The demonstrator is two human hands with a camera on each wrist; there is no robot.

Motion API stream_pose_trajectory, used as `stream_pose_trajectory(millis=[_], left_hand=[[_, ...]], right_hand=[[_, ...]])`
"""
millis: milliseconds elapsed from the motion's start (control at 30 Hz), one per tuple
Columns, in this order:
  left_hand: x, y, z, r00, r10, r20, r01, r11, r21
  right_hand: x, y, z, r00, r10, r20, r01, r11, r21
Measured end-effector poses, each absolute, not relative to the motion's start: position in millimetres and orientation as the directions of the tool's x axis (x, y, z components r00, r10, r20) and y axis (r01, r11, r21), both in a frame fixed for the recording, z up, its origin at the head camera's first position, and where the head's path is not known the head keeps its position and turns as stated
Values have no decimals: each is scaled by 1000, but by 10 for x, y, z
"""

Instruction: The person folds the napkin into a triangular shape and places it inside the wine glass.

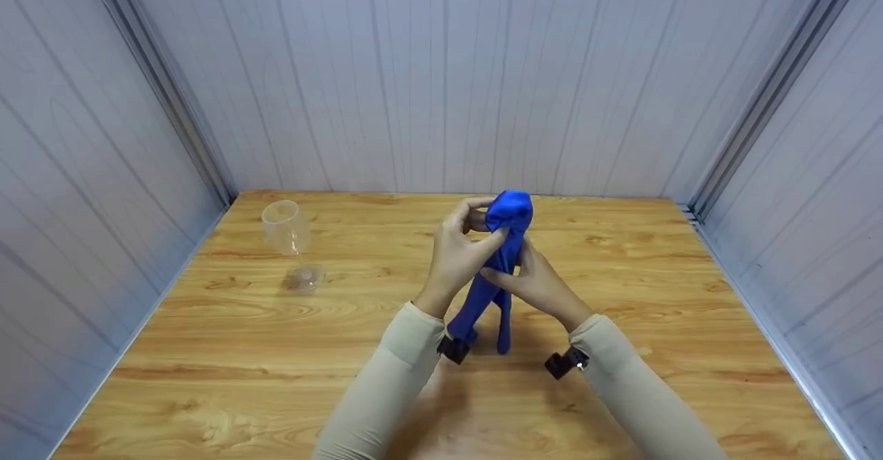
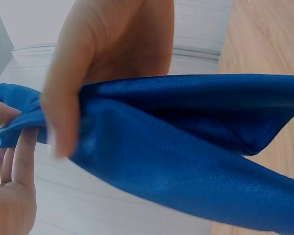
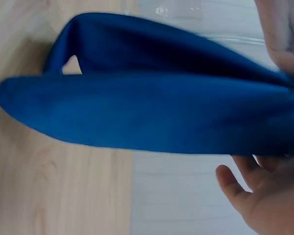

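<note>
A shiny blue cloth napkin is gathered lengthwise and held up over the table, with a rounded, bunched top and two loose tails hanging down. My left hand pinches it just under the top, thumb in front. Lower down, my right hand grips the gathered middle, with its thumb across the front; most of its fingers are hidden behind the fabric. Long folds of the napkin spread apart toward the tails in the left wrist view. The same open fold of the napkin fills the right wrist view.
A clear stemmed glass stands upright at the back left of the wood-grain table. Pale panelled walls close off the back and both sides.
</note>
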State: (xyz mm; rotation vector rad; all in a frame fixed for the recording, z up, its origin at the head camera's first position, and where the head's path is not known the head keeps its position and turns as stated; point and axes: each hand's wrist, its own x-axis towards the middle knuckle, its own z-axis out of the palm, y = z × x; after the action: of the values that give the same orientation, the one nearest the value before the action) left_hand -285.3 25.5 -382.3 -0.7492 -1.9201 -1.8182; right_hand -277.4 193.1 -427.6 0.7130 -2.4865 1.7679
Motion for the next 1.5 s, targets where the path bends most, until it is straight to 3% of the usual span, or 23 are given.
stream_pose_trajectory(millis=[333,867,1300,1500], left_hand=[[-2923,256,-3931,-815,124,566,572,17,820],[-2700,58,-3758,-791,242,562,577,-10,817],[-2969,-283,-4185,-774,292,562,616,145,774],[-3026,-512,-4347,-803,328,497,577,224,785]], right_hand=[[-2743,1824,-4344,-927,-249,280,-340,250,-906],[-2740,1855,-4411,-920,-278,277,-359,309,-881],[-2740,1963,-4340,-934,-270,235,-322,349,-880],[-2753,2056,-4325,-930,-260,261,-344,359,-868]])
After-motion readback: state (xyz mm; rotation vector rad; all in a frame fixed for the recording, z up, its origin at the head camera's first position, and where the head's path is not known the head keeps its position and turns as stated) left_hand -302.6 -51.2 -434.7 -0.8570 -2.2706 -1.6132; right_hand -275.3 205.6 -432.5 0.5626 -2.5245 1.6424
